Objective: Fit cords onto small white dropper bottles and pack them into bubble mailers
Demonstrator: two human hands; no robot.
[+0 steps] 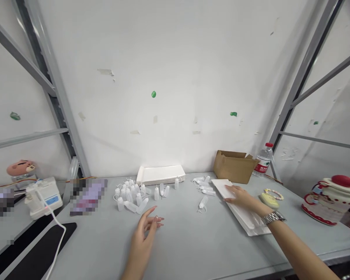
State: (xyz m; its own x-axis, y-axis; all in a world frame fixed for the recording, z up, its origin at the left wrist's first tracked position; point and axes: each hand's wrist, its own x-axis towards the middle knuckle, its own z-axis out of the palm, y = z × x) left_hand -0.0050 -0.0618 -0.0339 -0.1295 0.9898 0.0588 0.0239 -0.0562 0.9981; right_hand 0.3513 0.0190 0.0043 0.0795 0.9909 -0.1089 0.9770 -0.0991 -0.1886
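Observation:
My left hand (146, 229) hovers over the grey table with its fingers loosely bent and apart, holding nothing. My right hand (242, 199), a metal watch on its wrist, lies across a white tray-like stack (245, 221) at the right, fingers stretched over its upper part. A cluster of small translucent squeeze bottles (128, 193) stands and lies beyond my left hand. Between the two hands but farther back, a single small bottle (176, 183) is upright. Several more bottles (207, 190) lie on their sides left of the white stack.
Against the wall are a white tray stack (161, 174), a cardboard box (231, 167) and a water bottle (263, 160). A yellow case with a beaded loop (269, 200) and a red-lidded jar (329, 200) stand right. At left are a phone (90, 197) and a white corded device (43, 197).

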